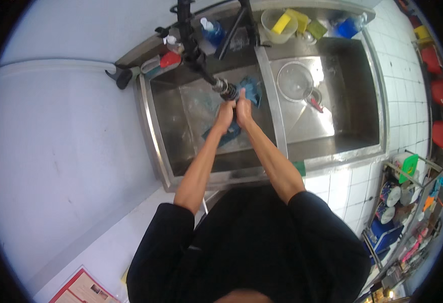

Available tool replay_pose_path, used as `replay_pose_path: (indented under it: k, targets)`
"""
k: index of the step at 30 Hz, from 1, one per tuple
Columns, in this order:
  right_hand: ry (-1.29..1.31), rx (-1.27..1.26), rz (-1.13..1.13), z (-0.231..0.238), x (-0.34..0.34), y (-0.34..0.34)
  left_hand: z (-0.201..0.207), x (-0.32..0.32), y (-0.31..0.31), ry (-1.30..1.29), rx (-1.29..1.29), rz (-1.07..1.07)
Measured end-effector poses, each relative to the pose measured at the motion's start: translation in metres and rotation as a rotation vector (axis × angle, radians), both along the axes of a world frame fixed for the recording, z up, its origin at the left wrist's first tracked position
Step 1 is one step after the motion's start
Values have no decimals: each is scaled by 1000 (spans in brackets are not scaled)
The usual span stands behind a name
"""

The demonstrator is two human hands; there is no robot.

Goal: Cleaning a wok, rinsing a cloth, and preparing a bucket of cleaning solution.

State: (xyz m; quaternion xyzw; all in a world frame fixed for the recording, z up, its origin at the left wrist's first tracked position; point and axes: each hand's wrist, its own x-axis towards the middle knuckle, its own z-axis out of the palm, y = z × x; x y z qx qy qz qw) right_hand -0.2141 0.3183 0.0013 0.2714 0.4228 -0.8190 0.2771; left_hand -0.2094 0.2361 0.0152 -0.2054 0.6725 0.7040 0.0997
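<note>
The right hand (243, 112) has its fingers around the spray nozzle (228, 91), low over the left basin (188, 98), probably containing splashes. The left hand (225, 117) adjoins, grip unclear. Blue cloth (252, 92) shows beside them.

From my head, the fisheye view looks steeply down, near my black-clothed torso (251, 237), farther from my bare left hand (225, 116) and bare right hand (243, 111), reaching past the edges of the double-basin stainless-steel sink (271, 96).
</note>
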Motion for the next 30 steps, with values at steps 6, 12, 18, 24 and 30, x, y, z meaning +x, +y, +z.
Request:
replay_pose_path:
  k: [6,12,18,24,30]
  targets:
    - [31,93,-181,-23,-14,-13,12,-9,-13,-102,278,-51]
    - [-174,-619,-311,-41,-45,45,42,10,-77,-171,764,59]
    - [-126,-863,-503,-15,-17,24,38,19,-55,-88,1091,352]
    - [-179,-874,-468,-6,-2,17,-10,18,-47,-151,1112,304]
    - [133,-152,-498,16,28,2,23,-7,-20,-39,821,222]
